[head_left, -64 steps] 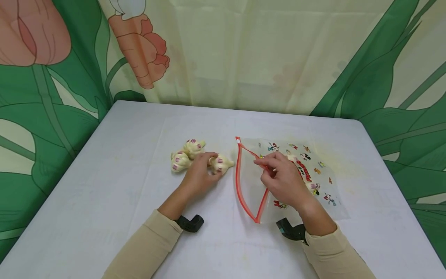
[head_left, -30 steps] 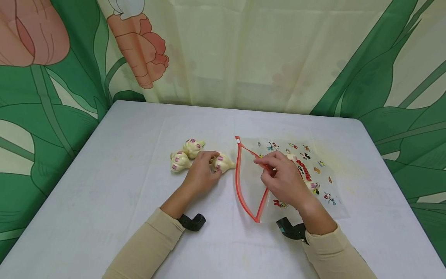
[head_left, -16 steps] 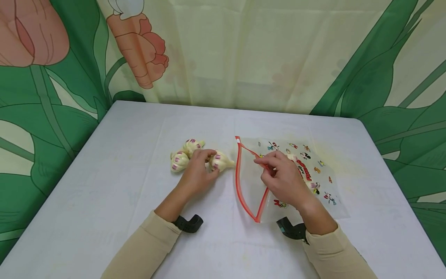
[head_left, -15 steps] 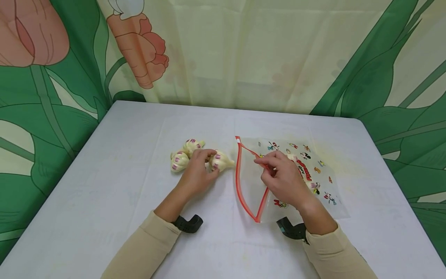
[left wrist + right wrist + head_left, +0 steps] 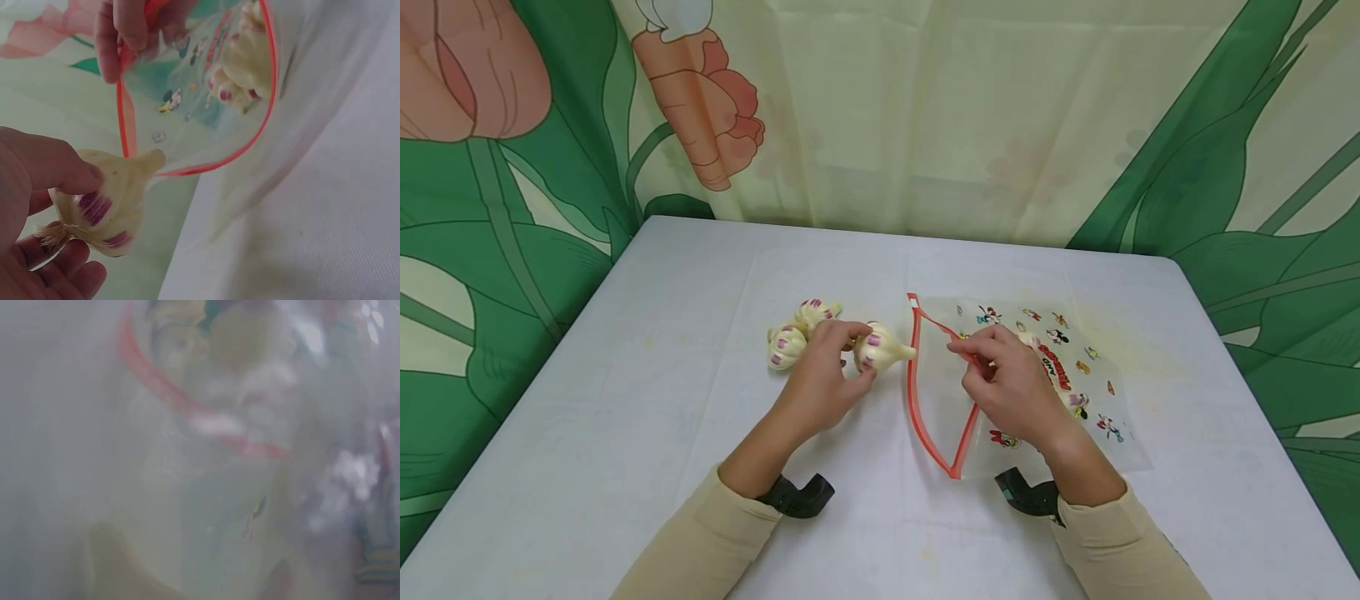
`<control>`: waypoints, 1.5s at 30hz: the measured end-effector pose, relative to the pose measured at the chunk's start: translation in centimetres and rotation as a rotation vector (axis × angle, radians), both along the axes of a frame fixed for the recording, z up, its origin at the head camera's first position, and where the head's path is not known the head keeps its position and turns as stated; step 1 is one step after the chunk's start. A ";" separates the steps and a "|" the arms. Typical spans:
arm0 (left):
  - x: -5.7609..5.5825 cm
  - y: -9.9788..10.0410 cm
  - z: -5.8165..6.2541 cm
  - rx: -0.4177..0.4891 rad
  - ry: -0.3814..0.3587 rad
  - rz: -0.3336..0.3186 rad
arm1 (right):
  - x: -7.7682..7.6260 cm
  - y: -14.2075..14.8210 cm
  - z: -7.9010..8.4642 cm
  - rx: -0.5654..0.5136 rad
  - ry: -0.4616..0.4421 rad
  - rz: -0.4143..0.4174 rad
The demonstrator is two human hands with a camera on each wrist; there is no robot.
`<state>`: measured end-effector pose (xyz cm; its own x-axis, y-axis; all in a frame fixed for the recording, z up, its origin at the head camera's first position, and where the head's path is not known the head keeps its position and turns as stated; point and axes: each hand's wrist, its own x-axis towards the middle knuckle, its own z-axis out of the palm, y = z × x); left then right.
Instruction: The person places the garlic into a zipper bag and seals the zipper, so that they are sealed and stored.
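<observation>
Garlic bulb (image 5: 878, 348) between thumb and fingers of the left hand (image 5: 820, 379), purple patches showing, stem end aimed right at the bag mouth – tip overlaps the red rim in the head view, can't tell if it touches. Right hand (image 5: 1011, 383) pinches the upper red edge of the clear zip bag (image 5: 912, 375), mouth gaping to the left. Bag lies on the white table (image 5: 625, 400), cartoon figures and red lettering printed on it. Left wrist view shows bagged bulbs (image 5: 247, 62) inside, count unclear. Left of the left hand, near bulb (image 5: 787, 347) and far bulb (image 5: 817, 313) sit side by side on the table – outside the bag. Beige sleeves, black wrist device (image 5: 801, 497) on the left arm, similar one on the right. Behind: cream backdrop (image 5: 962, 125) with green leaves, pink flowers. Right wrist view blurred, red strip visible.
</observation>
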<state>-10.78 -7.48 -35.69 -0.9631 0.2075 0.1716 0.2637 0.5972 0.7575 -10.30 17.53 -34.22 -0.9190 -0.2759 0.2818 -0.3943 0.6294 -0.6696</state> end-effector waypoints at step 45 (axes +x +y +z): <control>-0.9 6.7 -2.8 -0.119 -0.020 -0.167 | -0.5 -0.1 0.8 0.040 0.026 -0.002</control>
